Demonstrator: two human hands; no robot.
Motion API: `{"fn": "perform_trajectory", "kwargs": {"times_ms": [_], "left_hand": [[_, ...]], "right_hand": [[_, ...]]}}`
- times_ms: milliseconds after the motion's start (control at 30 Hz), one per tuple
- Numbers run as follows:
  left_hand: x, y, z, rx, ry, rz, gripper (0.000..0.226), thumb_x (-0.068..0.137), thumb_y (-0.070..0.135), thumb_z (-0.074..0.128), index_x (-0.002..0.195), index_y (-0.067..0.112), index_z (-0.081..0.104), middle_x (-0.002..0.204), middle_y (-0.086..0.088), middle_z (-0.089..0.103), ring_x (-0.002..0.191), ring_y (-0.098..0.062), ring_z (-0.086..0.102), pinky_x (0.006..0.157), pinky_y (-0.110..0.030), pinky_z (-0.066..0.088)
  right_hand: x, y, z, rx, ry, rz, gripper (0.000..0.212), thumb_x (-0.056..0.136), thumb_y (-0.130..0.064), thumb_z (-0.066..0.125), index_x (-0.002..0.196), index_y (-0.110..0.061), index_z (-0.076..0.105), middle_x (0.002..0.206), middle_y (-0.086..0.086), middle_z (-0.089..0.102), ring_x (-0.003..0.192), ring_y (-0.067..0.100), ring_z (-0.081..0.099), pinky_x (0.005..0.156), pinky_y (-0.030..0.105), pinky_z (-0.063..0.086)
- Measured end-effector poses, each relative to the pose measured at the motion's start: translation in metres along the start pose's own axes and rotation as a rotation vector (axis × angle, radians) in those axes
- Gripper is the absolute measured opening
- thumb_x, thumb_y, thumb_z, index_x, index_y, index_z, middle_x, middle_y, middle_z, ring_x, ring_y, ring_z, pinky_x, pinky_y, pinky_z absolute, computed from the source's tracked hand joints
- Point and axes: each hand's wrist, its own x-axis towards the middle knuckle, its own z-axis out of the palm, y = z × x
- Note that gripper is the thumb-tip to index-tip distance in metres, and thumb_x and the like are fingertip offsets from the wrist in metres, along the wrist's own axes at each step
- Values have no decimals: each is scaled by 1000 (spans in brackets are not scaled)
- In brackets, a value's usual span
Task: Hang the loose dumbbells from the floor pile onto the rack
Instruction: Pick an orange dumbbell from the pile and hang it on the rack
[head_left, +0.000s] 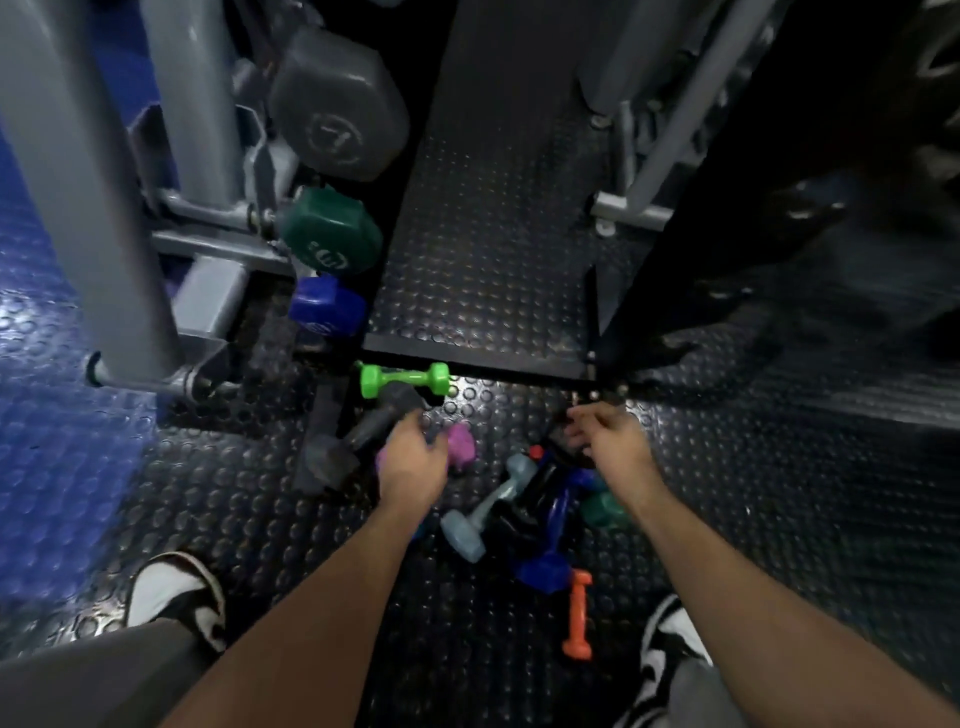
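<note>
While a few dumbbells already sit on the rack (171, 208) at about ten o'clock, most of the job looks undone. Stacked down the rack's near side are a grey dumbbell (337, 104) marked 7, a dark green dumbbell (330, 236) marked 3 below it, and a blue dumbbell (324, 306) lowest.

The floor pile spreads across the studded floor (727, 493) around the centre of the view. A lime green dumbbell (404, 379) lies at twelve o'clock of the pile, against the edge of a raised black platform (483, 234). A dark grey dumbbell (363, 436) lies at ten o'clock, a purple dumbbell (460, 447) just beside it. Toward four o'clock lie a pale grey dumbbell (488, 506), a dark blue dumbbell (548, 540) tangled with black ones, a teal dumbbell (602, 509), and, nearest the feet at five o'clock, an orange dumbbell (579, 616).

The left hand (413, 457) reaches down with fingers curled at the dark grey dumbbell's handle; motion blur leaves it unclear whether the grip is actually closed. The right hand (605, 434) hovers over the black weights at two o'clock of the pile, fingers loosely spread and holding nothing.

I judge at least seven loose weights are left to hang, so the task is in an early stretch.
</note>
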Motion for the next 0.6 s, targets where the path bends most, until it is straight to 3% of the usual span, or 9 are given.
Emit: {"fn": "perform_trajectory", "kwargs": {"times_ms": [100,233,400,500,600], "left_hand": [[-27,4,37,142,-235,58,31,94,26,64,122,10,65,105,-7,72,102,-28,69,89,-32,51],[-50,10,76,208,-419,82,46,87,39,74,126,17,64,115,-7,72,103,-27,68,90,-36,53],[-49,10,113,310,-407,117,65,71,57,73,124,22,62,117,0,66,107,-24,66,92,-43,55],[-47,14,127,335,-369,102,71,71,55,78,129,25,52,122,2,64,111,-24,65,95,-46,54],[-45,16,141,332,-343,105,67,81,48,79,133,22,46,124,-1,68,111,-26,67,96,-42,52]], "right_hand": [[-10,24,-15,-66,113,-49,25,98,-9,57,85,-27,70,82,1,72,67,15,64,65,27,51],[-19,53,-32,-177,208,-23,13,97,-18,60,99,-23,72,89,-1,74,79,17,69,76,34,57],[-21,85,-41,-187,203,110,12,97,-17,60,102,-20,70,93,0,73,86,21,70,82,39,58],[-17,104,-39,-215,155,183,14,97,-18,60,104,-16,72,96,5,74,87,23,69,77,33,53],[-15,120,-32,-272,103,243,17,95,-23,61,102,-17,75,97,9,76,92,28,70,82,36,55]]}}
